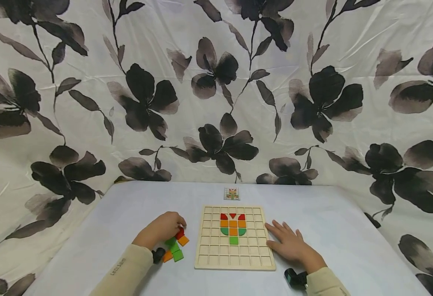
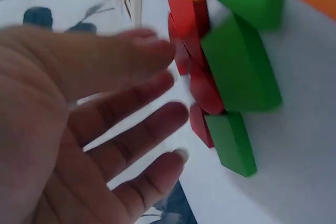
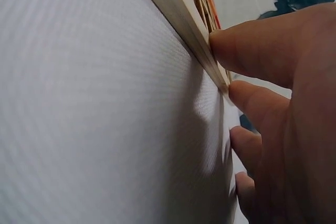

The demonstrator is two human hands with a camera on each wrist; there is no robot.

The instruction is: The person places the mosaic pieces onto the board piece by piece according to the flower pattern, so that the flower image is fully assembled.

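Extending from the near side of the wooden grid board (image 1: 235, 261), two cream sleeves (image 1: 121, 269) (the left one bears dark lettering) end at wrists that each carry a black device (image 1: 295, 278). Left of the board lies a loose cluster: green blocks (image 1: 178, 255) and orange blocks (image 1: 183, 240), with red blocks (image 1: 180, 233) toward its farther end. There the left hand (image 1: 164, 228) bends over the red ones, its fingers slightly spread; whether a fingertip touches a block, I cannot tell. At the board's right side the right hand (image 1: 289, 243) lies with fingers spread, thumb and forefinger tips against the edge. On the board, going away, sit a green square (image 1: 233, 240), an orange square (image 1: 232, 231) between two green rounded pieces (image 1: 241, 232), a row of three orange squares (image 1: 232, 224), and a red triangle (image 1: 232, 216) between two red rounded pieces (image 1: 241, 216). Just beyond the board a small pattern card (image 1: 232, 193) lies on the white tabletop (image 1: 305, 205); well beyond, a cloth (image 1: 220, 94) printed with dark flowers and leaves fills the background.
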